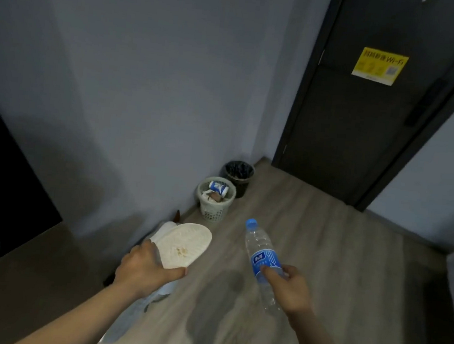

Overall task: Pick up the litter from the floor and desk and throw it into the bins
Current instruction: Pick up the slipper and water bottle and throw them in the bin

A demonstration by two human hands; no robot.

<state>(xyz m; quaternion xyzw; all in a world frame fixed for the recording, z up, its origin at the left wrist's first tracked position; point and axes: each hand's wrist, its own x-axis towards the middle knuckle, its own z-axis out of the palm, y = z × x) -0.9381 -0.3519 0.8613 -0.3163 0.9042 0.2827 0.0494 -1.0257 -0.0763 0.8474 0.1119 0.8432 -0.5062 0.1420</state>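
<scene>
White plate (185,244) gripped, left hand (146,268) | bottle (263,258) gripped, right hand (289,288) | mesh bin (214,209), black bin (238,177)

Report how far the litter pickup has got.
Done: the white basket bin holds a cup and scraps. In hand: left hand grips a stained paper plate, right hand grips a water bottle. Left: both have yet to go into a bin; the black-lined bin stands just behind.

The right hand (289,286) covers part of the bottle's (263,261) lower half; the left hand (146,266) hides the plate's (185,244) near rim. Just left of the white bin (214,201), a small brown thing (178,215) (against the wall) cannot be identified. Behind the bin, the black bin's (239,173) inside is too dark, and the sticker (379,66) is blurred.
</scene>
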